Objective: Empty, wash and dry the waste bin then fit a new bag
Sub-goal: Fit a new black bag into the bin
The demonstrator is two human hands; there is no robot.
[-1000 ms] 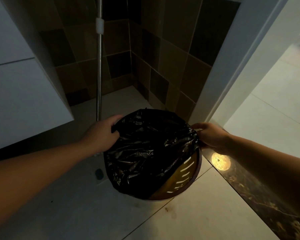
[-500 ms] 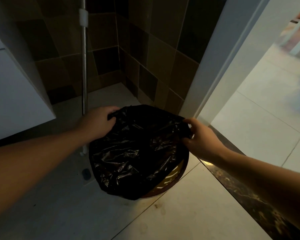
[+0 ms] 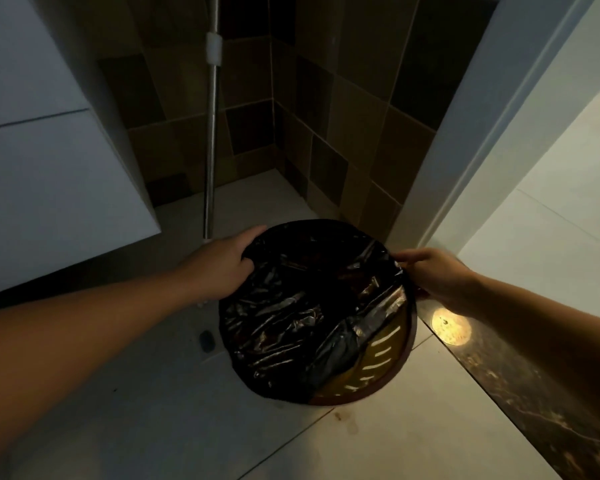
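Left hand (image 3: 219,268) and right hand (image 3: 433,275) each pinch the black bag (image 3: 305,306) at opposite sides of the bin (image 3: 400,362) rim (near-right rim uncovered).

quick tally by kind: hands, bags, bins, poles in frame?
hands: 2, left hand and right hand, each gripping the bag's edge
bags: 1, black bag
bins: 1, bin
poles: 1, metal pole
total: 5
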